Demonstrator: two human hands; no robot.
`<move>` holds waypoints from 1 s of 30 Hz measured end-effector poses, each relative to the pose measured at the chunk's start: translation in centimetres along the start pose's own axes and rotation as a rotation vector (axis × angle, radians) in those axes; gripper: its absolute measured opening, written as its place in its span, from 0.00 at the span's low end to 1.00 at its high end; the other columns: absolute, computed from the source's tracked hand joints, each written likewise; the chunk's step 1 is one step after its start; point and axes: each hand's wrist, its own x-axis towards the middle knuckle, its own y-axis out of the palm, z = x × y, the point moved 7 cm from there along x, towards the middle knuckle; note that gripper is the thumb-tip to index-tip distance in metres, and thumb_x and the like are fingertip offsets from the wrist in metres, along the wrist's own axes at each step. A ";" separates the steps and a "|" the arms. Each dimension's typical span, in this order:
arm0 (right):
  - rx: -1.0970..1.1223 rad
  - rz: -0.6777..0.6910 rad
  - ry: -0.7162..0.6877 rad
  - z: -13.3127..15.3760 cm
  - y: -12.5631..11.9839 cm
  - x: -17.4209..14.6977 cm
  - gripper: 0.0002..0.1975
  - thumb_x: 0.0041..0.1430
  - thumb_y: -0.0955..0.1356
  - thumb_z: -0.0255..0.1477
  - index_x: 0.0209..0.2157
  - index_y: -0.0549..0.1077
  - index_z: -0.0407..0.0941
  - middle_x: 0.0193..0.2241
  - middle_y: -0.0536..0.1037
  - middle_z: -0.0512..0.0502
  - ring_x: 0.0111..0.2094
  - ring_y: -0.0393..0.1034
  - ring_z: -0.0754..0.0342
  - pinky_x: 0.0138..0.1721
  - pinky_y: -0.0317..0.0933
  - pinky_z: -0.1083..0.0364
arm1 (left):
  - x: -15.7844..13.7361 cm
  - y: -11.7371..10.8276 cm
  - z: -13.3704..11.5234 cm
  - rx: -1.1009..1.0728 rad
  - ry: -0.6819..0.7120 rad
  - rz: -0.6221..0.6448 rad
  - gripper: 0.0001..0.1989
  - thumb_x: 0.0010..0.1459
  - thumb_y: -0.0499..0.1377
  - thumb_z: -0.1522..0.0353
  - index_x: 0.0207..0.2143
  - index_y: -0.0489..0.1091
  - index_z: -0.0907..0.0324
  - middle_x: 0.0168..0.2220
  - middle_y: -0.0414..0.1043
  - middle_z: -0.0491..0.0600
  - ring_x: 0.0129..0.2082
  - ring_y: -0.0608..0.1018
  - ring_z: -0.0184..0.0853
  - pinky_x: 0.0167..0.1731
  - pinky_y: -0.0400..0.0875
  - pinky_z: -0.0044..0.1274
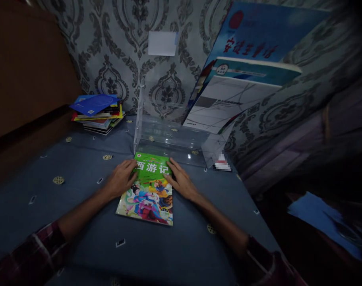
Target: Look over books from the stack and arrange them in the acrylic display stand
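Observation:
A green picture book lies face up on the table, with white Chinese characters and colourful cartoon figures on its cover. My left hand holds its left edge, thumb resting on the cover and fingers along the side. On the opposite edge, my right hand grips with the thumb over the cover and the fingers reaching toward the top corner. Just beyond the book's top edge stands a clear acrylic rack. Its right part holds upright books, among them a white one, a teal one and a tall blue one.
At the back left is an uneven stack of books with a blue one on top. A dark patterned cloth covers the table, whose right edge drops off near a blue item. Patterned wallpaper and a brown panel bound the space.

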 end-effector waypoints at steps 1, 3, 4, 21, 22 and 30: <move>-0.004 -0.010 0.002 0.0 0.0 -0.1 0.33 0.69 0.59 0.47 0.66 0.61 0.41 0.70 0.54 0.33 0.69 0.52 0.42 0.67 0.51 0.40 | 0.0 0.0 0.0 -0.002 -0.002 0.009 0.11 0.65 0.51 0.69 0.48 0.67 0.59 0.52 0.72 0.56 0.53 0.73 0.44 0.54 0.70 0.37; -0.006 -0.019 0.004 0.1 0.1 -0.2 0.33 0.69 0.59 0.48 0.66 0.61 0.42 0.70 0.54 0.33 0.69 0.53 0.42 0.67 0.52 0.40 | 0.0 0.1 0.0 -0.001 -0.007 0.028 0.12 0.65 0.51 0.69 0.49 0.67 0.59 0.53 0.71 0.57 0.54 0.72 0.44 0.55 0.69 0.38; -0.003 -0.022 0.004 0.1 0.1 -0.2 0.33 0.68 0.59 0.48 0.66 0.61 0.41 0.69 0.54 0.33 0.69 0.53 0.42 0.67 0.52 0.41 | 0.0 0.2 0.0 0.002 -0.010 0.034 0.12 0.66 0.51 0.69 0.49 0.66 0.59 0.53 0.71 0.57 0.55 0.72 0.44 0.55 0.69 0.38; -0.076 0.076 -0.023 1.2 0.1 -3.0 0.47 0.58 0.68 0.55 0.70 0.53 0.46 0.69 0.54 0.31 0.70 0.48 0.38 0.67 0.44 0.34 | 0.0 0.3 -0.1 0.087 -0.074 -0.013 0.11 0.66 0.50 0.71 0.49 0.67 0.60 0.52 0.72 0.56 0.51 0.73 0.44 0.50 0.69 0.36; -0.079 0.089 -0.034 1.5 0.3 -3.9 0.48 0.57 0.69 0.55 0.70 0.52 0.46 0.69 0.54 0.31 0.70 0.47 0.38 0.68 0.43 0.33 | 0.0 0.3 -0.1 0.086 -0.075 -0.010 0.11 0.66 0.50 0.71 0.49 0.67 0.60 0.52 0.73 0.56 0.51 0.73 0.44 0.50 0.69 0.36; -0.067 0.203 -0.127 3.8 1.0 -8.3 0.55 0.50 0.71 0.57 0.71 0.49 0.47 0.71 0.49 0.31 0.71 0.42 0.35 0.68 0.40 0.32 | -0.2 0.5 0.4 0.067 -0.090 -0.010 0.11 0.65 0.51 0.69 0.47 0.68 0.59 0.53 0.73 0.55 0.51 0.73 0.44 0.51 0.67 0.36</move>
